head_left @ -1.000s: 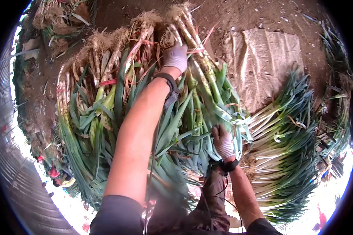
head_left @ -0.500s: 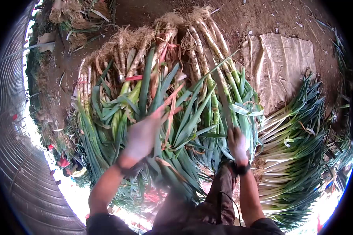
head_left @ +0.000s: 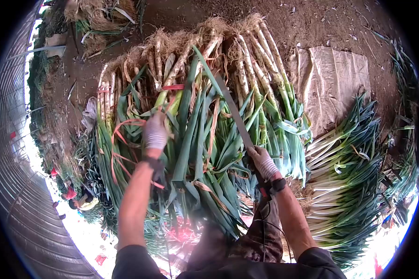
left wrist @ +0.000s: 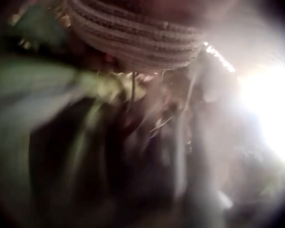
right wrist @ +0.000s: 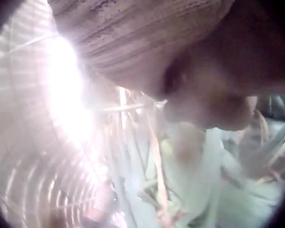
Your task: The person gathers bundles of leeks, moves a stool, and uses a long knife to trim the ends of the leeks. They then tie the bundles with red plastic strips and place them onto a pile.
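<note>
In the head view my gloved left hand (head_left: 155, 133) is over the leaves of the long green onions (head_left: 189, 135), gripping a red plastic strip (head_left: 118, 132) that loops out to the left and dangles below the wrist. My gloved right hand (head_left: 264, 163) holds a long-bladed knife (head_left: 238, 119), its blade slanting up and left across the leaves. These onions lie side by side, hairy roots at the far end and leaves toward me. A red tie (head_left: 173, 87) still binds one bunch. Both wrist views are blurred, showing a striped glove cuff (left wrist: 133, 40) on the left.
Cleaned onions with white stems (head_left: 319, 190) are piled at the right. Behind them a brown sheet (head_left: 333, 86) lies on the bare soil (head_left: 284, 23). More rooted onions (head_left: 95, 18) sit at the far left. A ribbed curved wall (head_left: 28, 186) runs along the left side.
My left hand left the onion stems, pulled back toward me with the red strip, then moved forward and left. My right hand kept the knife, and its blade swung leftward.
</note>
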